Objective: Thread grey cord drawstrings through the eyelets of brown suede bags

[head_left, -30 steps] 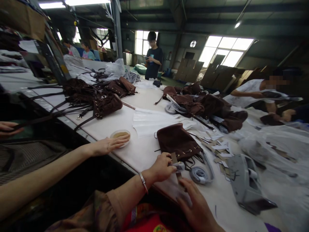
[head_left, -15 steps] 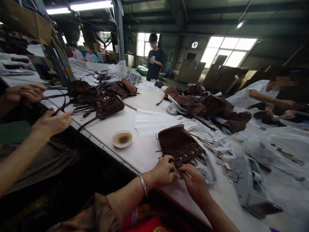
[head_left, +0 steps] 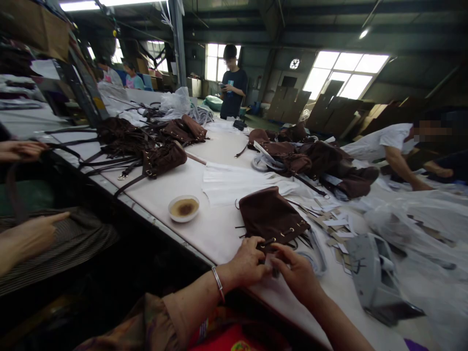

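A dark brown bag (head_left: 270,214) with metal eyelets and a threaded cord lies on the white table, its eyelet edge toward me. My left hand (head_left: 250,261), with a silver bracelet on the wrist, is closed at that near edge. My right hand (head_left: 294,270) is just to the right, its thumb and fingers pinched together close to my left fingertips. Between the hands is a small, blurred dark piece at the bag's edge; its exact shape is unclear. Loose cord ends stick out at both sides of the bag.
A shallow bowl of brownish stuff (head_left: 184,208) stands left of the bag. Brown bags (head_left: 164,158) lie beyond it, with more at the back right. A grey metal tool (head_left: 376,278) and clear plastic are right. A neighbour's hands (head_left: 29,239) show at far left.
My fingers have shifted slightly at the bag's edge, and a dark piece now shows between them. The neighbour's hands at left have moved apart. The person at right has lowered an arm toward the table.
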Available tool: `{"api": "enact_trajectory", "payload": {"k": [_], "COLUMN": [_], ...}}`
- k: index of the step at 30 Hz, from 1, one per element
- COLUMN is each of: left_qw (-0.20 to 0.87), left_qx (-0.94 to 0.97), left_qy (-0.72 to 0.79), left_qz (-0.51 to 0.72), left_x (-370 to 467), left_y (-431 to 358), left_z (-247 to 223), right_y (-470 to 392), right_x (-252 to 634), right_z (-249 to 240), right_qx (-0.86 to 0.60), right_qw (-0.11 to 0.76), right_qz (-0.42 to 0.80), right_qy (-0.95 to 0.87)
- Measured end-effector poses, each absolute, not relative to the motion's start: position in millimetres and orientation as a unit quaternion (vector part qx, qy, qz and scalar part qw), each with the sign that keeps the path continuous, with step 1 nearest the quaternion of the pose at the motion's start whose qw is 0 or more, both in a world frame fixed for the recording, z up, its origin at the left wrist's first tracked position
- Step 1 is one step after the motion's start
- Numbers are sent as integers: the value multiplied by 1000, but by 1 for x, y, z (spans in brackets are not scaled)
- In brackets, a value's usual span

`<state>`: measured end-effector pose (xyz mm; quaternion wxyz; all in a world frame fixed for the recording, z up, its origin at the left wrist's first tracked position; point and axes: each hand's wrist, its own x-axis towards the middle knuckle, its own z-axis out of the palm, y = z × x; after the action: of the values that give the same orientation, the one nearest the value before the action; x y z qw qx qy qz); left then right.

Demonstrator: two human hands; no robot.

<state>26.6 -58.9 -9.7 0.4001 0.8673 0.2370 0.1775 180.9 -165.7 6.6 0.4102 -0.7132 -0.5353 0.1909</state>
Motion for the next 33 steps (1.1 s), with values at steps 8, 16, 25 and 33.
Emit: {"api": "enact_trajectory", "payload": {"k": [8, 16, 25, 33], "left_qw": [407, 397, 376, 370], "left_qx": [864, 869, 878, 886], "left_qy": [245, 231, 238, 236], "left_qz": [167, 186, 176, 153], "left_x": [26, 27, 29, 25], "left_y": [-59, -58, -56, -59], "left_z": [-5, -10, -20, -9], "right_y": [-157, -151, -163, -149], "right_x": [189, 187, 182, 193], "right_z": [37, 38, 31, 40], "right_qx": [-641, -616, -565, -661], "right_qw": [289, 199, 127, 226], "right_qz": [110, -5, -52, 191], "right_qy": [-702, -762, -814, -689]}}
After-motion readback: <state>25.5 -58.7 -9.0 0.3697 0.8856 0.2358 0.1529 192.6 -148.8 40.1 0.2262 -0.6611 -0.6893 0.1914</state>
